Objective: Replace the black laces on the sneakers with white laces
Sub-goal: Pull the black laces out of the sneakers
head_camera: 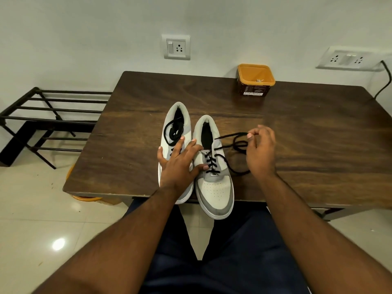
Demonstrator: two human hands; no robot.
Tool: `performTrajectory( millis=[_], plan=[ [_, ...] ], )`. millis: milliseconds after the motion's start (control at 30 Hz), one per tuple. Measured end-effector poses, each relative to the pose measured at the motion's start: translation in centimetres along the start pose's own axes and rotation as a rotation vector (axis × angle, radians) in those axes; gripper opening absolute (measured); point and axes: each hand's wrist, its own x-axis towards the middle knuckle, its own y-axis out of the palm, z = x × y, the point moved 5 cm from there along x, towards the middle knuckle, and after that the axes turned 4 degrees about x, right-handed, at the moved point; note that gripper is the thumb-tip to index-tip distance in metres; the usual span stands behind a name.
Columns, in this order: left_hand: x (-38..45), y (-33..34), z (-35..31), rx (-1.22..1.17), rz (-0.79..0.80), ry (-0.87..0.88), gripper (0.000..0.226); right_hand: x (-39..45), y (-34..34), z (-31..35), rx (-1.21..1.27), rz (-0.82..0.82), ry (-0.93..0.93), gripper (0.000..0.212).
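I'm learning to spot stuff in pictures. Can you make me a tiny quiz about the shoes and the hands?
1. True or false: the right hand pinches the black lace of the right sneaker.
2. What does the left hand rest on?
A. the orange tub
B. the two sneakers
C. the bare table
3. Fill in: the left sneaker has its loose black lace bunched at its ____.

Key
1. True: it pulls the lace out to the side.
2. B: its spread fingers lie across both sneakers.
3. Opening, near the heel.
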Motion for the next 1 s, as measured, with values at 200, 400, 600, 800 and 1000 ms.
performTrajectory(
  millis=[200, 400, 600, 800, 1000],
  plan=[
    [0.0, 0.0, -0.1, 0.012, 0.009, -0.004, 0.048, 0.0, -1.8, -4.2, 0.069, -0.151, 0.367, 0.021],
    [0.5, -0.3, -0.6, -0.012, 0.026, -0.040, 0.037, -4.2, 0.9, -0.9, -0.083, 0.147, -0.013, 0.033],
    [3.0, -1.5, -2.9, 0.020, 0.075, -0.118, 0.019, -7.3, 5.4, -0.4, 0.034, 0.370, -0.003, 0.054],
    [5.5, -1.5, -4.1, 0.002, 0.372, -0.188, 0.019, -8.4, 6.7, -0.2, 0.053, 0.279, 0.095, 0.054],
    [4.6, -2.4, -3.8, -0.120, 0.192, -0.133, 0.003, -8.9, 6.8, 0.0, -0.063, 0.236, 0.080, 0.053]
  ],
)
